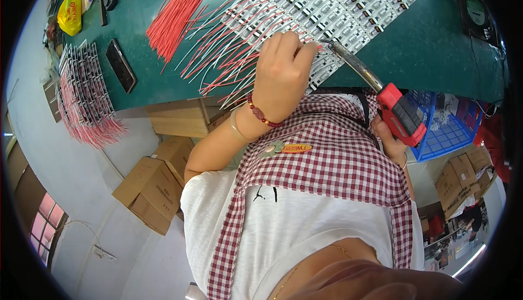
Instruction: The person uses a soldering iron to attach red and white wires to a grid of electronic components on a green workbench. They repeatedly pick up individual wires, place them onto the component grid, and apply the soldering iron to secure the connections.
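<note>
My left hand [283, 74] is over the near edge of a panel of small circuit boards [348, 16], its fingers closed in a pinch. A bit of red wire shows at the fingertips. My right hand [389, 139] is wrapped round a soldering iron [400, 114] with a red and black handle, partly hiding the hand. The iron's metal barrel points up and left, its tip at the panel beside my left fingertips. Red and white wires [229, 55] fan out leftward from the panel's rows, some passing behind my left hand.
A bundle of red wires [175, 19] lies left of the panel on the green table [430, 55]. Farther left are a phone [121, 65], a stack of wired boards [84, 90] and a yellow bag [70, 14]. A black fan-like device [475, 14] and blue crate [447, 136] are right.
</note>
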